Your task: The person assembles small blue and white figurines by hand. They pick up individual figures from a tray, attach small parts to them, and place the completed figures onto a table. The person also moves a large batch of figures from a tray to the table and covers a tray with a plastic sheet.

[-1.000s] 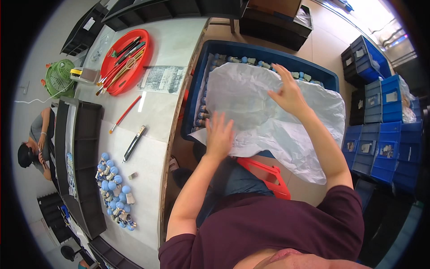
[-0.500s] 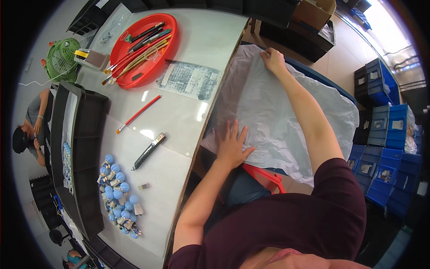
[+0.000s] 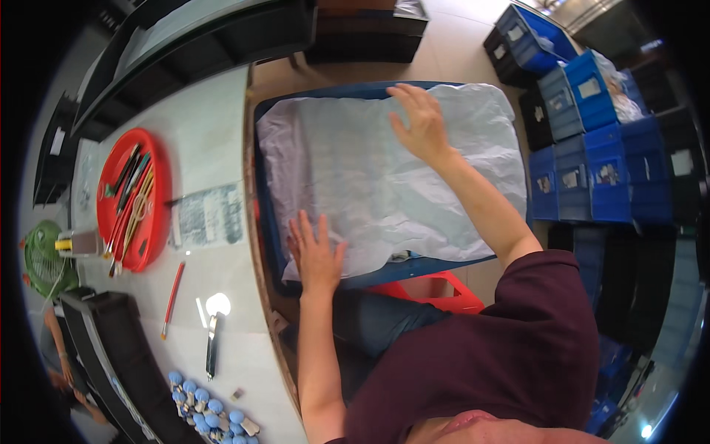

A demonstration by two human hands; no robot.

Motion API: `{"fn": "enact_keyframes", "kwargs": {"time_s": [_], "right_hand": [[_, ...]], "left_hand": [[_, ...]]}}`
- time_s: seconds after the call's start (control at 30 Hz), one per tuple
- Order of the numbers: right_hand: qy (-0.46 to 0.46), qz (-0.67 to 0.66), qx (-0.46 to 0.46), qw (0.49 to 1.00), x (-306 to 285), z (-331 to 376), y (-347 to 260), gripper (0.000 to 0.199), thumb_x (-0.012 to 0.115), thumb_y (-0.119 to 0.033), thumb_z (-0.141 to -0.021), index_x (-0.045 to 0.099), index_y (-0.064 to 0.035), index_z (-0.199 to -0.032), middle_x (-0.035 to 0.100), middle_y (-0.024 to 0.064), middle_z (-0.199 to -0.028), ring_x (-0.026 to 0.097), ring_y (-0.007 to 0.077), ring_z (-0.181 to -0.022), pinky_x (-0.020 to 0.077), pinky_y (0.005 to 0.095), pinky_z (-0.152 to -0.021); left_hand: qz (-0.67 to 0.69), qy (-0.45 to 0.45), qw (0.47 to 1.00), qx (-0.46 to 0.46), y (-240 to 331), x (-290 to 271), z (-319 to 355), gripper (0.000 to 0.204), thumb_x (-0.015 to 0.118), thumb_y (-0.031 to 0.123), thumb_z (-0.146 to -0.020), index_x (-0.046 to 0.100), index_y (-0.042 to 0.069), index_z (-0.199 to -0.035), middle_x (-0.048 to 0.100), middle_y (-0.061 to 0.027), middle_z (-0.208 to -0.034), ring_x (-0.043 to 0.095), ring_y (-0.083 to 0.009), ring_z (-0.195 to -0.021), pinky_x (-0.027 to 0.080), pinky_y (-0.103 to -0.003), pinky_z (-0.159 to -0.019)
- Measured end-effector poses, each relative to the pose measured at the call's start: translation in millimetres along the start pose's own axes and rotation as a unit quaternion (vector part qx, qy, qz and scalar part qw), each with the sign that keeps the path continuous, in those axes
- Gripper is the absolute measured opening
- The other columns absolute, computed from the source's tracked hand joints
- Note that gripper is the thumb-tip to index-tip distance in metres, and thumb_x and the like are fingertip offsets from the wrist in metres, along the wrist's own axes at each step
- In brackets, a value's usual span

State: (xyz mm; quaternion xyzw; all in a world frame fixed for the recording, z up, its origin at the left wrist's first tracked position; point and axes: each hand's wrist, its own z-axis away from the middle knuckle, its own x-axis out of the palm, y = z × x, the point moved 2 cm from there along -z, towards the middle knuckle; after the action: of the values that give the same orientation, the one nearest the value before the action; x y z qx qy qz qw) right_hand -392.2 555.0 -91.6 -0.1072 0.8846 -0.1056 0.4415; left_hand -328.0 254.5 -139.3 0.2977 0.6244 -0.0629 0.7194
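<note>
A translucent white plastic sheet [image 3: 377, 177] lies spread over a blue crate [image 3: 270, 244] beside the table. My left hand [image 3: 316, 251] presses flat on the sheet's near left corner, fingers spread. My right hand [image 3: 421, 122] lies flat on the sheet near its far edge, fingers apart. Neither hand holds anything. What is under the sheet is hidden.
A white table [image 3: 214, 148] on the left carries a red round tray [image 3: 148, 244] of tools, a printed sheet [image 3: 211, 214], a red pencil [image 3: 172, 299], a dark knife-like tool [image 3: 212, 346] and several blue-capped items [image 3: 203, 411]. Stacked blue bins [image 3: 599, 163] stand right. A red stool [image 3: 436, 290] is below the crate.
The view has swung over the crate. The sheet now lies flatter and covers the whole crate, and both hands have slid apart to opposite edges.
</note>
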Motion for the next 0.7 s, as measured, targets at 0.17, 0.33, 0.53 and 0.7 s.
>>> {"fn": "enact_keyframes", "kwargs": {"time_s": [0.17,0.33,0.53,0.7], "right_hand": [[-0.007,0.271,0.206,0.94,-45.4,84.0,139.0,0.059,0.054,-0.037,-0.085,0.035,-0.0189,-0.138,0.029,0.0198,-0.141,0.02,0.0375,-0.133,0.0207,0.0522,-0.103],[-0.125,0.28,0.189,0.933,-30.6,127.7,175.2,0.061,0.047,-0.046,-0.087,0.03,-0.0208,-0.14,0.024,0.0228,-0.143,0.016,0.038,-0.135,0.0159,0.0515,-0.106],[-0.175,0.117,0.269,0.94,-13.1,133.3,199.3,0.064,0.049,-0.048,-0.085,0.032,-0.0177,-0.139,0.029,0.0234,-0.14,0.026,0.0371,-0.131,0.0194,0.0532,-0.104],[-0.147,0.089,0.092,0.981,-91.5,103.4,139.6,0.06,0.062,-0.025,-0.08,0.038,-0.0109,-0.133,0.038,0.0232,-0.134,0.043,0.0399,-0.117,0.0373,0.0456,-0.096]], "left_hand": [[-0.056,-0.07,0.993,-0.079,-3.8,13.3,-6.6,0.088,0.067,0.048,-0.072,0.023,0.018,-0.143,0.0,-0.0182,-0.15,0.0,-0.0395,-0.137,0.011,-0.059,-0.105],[-0.08,-0.106,0.987,-0.096,-16.4,26.2,-10.1,0.098,0.066,0.055,-0.07,0.013,0.021,-0.145,-0.008,-0.0191,-0.149,-0.006,-0.0386,-0.137,0.006,-0.057,-0.107],[-0.104,-0.14,0.978,-0.117,-18.6,29.0,-11.0,0.1,0.065,0.058,-0.069,0.013,0.02,-0.145,-0.005,-0.0212,-0.149,-0.005,-0.0393,-0.137,0.005,-0.054,-0.109],[-0.044,-0.153,0.983,-0.091,-5.0,3.6,-2.0,0.099,0.07,0.051,-0.068,0.016,0.018,-0.144,0.002,-0.0216,-0.149,0.003,-0.0412,-0.136,0.013,-0.053,-0.108]]}}
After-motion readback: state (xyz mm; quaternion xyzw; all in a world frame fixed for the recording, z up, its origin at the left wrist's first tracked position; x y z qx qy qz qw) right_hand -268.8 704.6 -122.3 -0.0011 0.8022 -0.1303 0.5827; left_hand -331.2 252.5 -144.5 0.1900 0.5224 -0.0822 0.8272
